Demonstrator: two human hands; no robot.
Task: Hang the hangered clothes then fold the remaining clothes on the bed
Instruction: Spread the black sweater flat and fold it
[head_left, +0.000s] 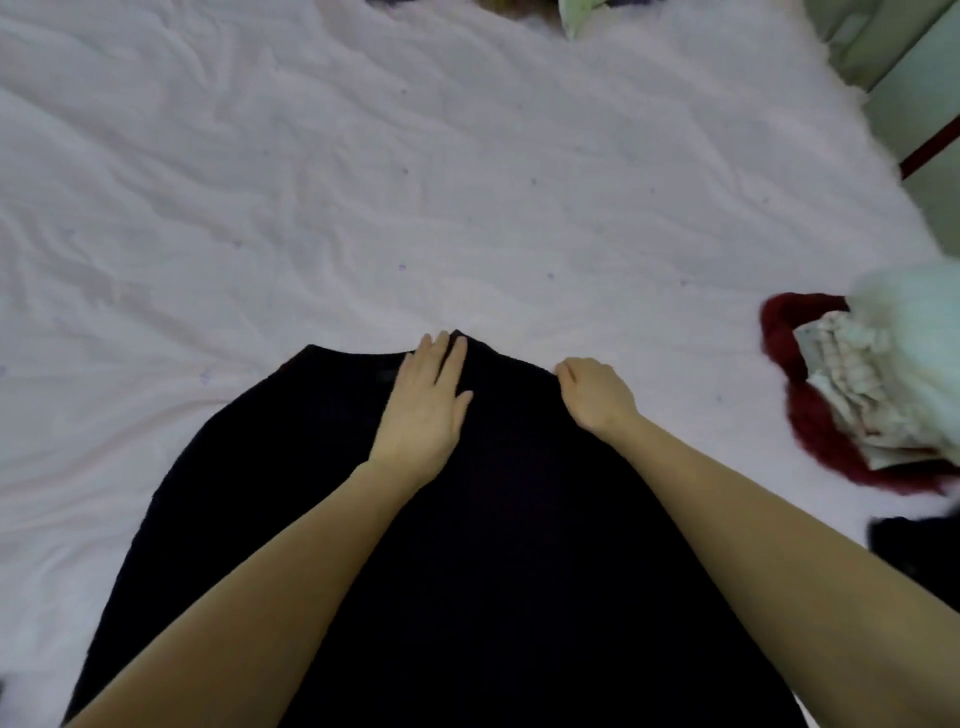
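A black garment (467, 545) lies spread flat on the white bed sheet (363, 182), reaching from the near edge up to mid-frame. My left hand (428, 405) presses flat on its far edge, fingers straight. My right hand (597, 397) sits at the garment's far right corner with fingers curled, pinching the black fabric there.
A heap of clothes lies at the right: a dark red knit piece (810, 415), a pale ruffled piece (852, 374) and a light green one (914, 312). Another black item (904, 540) lies below it. More clothes (571, 15) sit at the far edge. The bed's right edge meets a green wall (914, 93).
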